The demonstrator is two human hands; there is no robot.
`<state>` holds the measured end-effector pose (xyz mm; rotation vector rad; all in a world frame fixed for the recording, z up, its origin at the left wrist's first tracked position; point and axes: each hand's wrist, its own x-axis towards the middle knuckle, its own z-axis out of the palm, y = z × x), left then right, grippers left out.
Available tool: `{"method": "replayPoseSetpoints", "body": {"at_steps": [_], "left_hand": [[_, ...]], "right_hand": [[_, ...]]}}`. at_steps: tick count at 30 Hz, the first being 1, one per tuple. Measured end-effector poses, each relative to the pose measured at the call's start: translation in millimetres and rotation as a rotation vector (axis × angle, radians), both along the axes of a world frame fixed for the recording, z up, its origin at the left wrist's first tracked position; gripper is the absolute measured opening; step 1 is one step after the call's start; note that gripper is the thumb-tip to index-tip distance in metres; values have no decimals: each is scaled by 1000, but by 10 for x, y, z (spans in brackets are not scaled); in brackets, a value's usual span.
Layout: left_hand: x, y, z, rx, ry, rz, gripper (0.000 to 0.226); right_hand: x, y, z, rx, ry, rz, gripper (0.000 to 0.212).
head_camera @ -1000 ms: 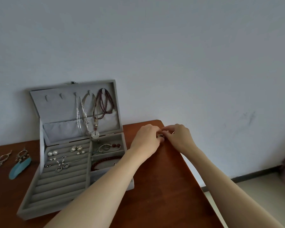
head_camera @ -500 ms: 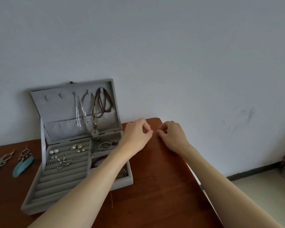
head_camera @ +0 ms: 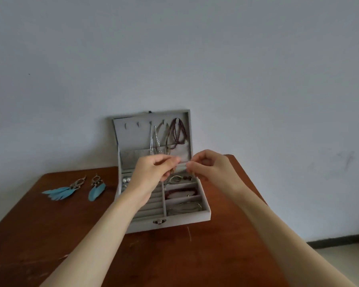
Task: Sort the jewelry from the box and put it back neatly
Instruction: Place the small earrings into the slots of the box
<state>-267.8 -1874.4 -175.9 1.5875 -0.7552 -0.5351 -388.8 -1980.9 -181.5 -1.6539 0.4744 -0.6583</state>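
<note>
My dark brown wooden table (head_camera: 174, 255) stands against a plain pale wall (head_camera: 216, 59), its top scuffed with a few light scratches. The table's right edge runs diagonally just past my right forearm, and beyond it a strip of pale floor (head_camera: 344, 257) meets a dark skirting board (head_camera: 338, 239). The near half of the tabletop is bare wood, and there is open surface between the box and the two blue feather earrings (head_camera: 79, 188) lying side by side well to its left.

The grey jewelry box (head_camera: 170, 221) sits at the back of the table, lid (head_camera: 133, 137) propped upright against the wall, metal clasp facing me. Necklaces hang from hooks in the lid: thin silver chains (head_camera: 153, 141) and a dark red beaded strand (head_camera: 179, 131). Ring rolls fill the left of the tray, with pearl studs (head_camera: 126, 180) at the top; the right compartments hold bracelets, a red one (head_camera: 180, 192) in the middle.

My left hand (head_camera: 151, 172) and right hand (head_camera: 209, 168) hover above the tray, fingertips of each pressed together as if pinching something fine between them; what it is, I cannot tell
</note>
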Motion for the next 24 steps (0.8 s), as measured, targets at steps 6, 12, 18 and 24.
{"method": "replayPoseSetpoints", "body": {"at_steps": [6,12,18,24], "left_hand": [[222,472,11,33,23,61,23],[423,686,-6,169,117,-25,27],[500,704,-45,289,43,-134,32],[554,665,-89,249,-195,14,11]], "right_hand": [[162,304,4,112,72,77,8],[325,441,-71,215,154,92,7],[445,442,-102,249,187,72,7],[593,415,-135,-63,270,30,13]]}}
